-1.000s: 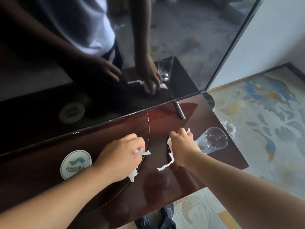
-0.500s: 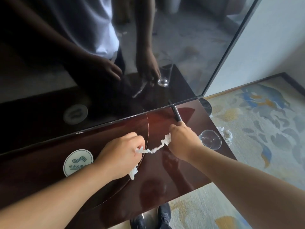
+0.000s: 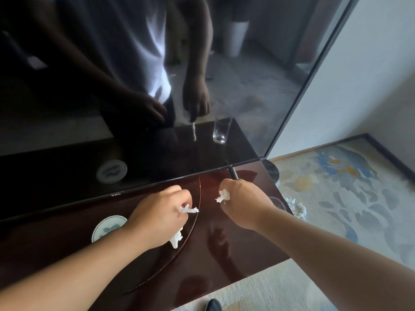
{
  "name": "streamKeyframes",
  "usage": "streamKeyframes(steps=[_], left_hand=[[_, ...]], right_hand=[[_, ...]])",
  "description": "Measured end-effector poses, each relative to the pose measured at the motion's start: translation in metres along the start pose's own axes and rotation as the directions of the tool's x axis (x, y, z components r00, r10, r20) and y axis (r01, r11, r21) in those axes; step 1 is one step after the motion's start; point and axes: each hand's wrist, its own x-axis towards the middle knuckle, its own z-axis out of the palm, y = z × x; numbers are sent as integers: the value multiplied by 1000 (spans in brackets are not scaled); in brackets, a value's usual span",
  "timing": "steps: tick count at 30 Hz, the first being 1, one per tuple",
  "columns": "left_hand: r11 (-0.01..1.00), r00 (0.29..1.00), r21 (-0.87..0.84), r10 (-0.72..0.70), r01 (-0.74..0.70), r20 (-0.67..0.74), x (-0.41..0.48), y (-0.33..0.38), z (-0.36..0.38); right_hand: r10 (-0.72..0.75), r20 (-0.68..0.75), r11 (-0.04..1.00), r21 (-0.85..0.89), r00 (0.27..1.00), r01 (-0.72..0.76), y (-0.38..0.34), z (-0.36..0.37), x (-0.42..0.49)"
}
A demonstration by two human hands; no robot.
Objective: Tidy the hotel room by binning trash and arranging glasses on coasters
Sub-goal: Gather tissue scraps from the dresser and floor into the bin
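My left hand [image 3: 157, 217] grips a crumpled white tissue [image 3: 188, 209]; shreds stick out between the fingers and below the palm. My right hand [image 3: 244, 204] holds another white tissue scrap [image 3: 222, 196] bunched in its curled fingers, a short gap from the left. Both hover over the dark red-brown table [image 3: 224, 254]. A round white coaster [image 3: 105, 227] with a green wave logo lies left of my left hand, partly covered by the wrist. A clear drinking glass [image 3: 278, 203] stands at the table's right edge, mostly hidden behind my right wrist.
A black TV screen [image 3: 67, 153] stands along the back of the table, its stand foot [image 3: 233, 172] just beyond my right hand. More crumpled tissue [image 3: 296, 207] lies on the patterned carpet [image 3: 336, 198] right of the table. A dark round object [image 3: 272, 171] sits at the table's corner.
The tissue strip that stretched between my hands has come apart; each hand now holds its own piece. The right hand drew the loose end up into its fist.
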Motion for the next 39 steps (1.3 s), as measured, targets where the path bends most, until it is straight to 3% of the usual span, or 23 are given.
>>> streamKeyframes(steps=[9, 17, 24, 34, 39], left_hand=[[998, 1000, -51, -27, 27, -3, -13, -1, -21], [998, 1000, -59, -27, 27, 16, -18, -6, -22], [999, 1000, -45, -1, 1, 0, -21, -9, -24], [996, 997, -47, 72, -72, 15, -21, -1, -21], [987, 988, -48, 152, -152, 2, -15, 19, -12]], right_hand=[[-13, 84, 1000, -18, 996, 14, -24, -8, -11], [-65, 217, 993, 115, 974, 41, -33, 10, -22], [-161, 135, 984, 101, 978, 148, -45, 10, -26], [-126, 192, 984, 150, 973, 97, -47, 5, -52], [-119, 113, 981, 168, 986, 100, -32, -3, -69]])
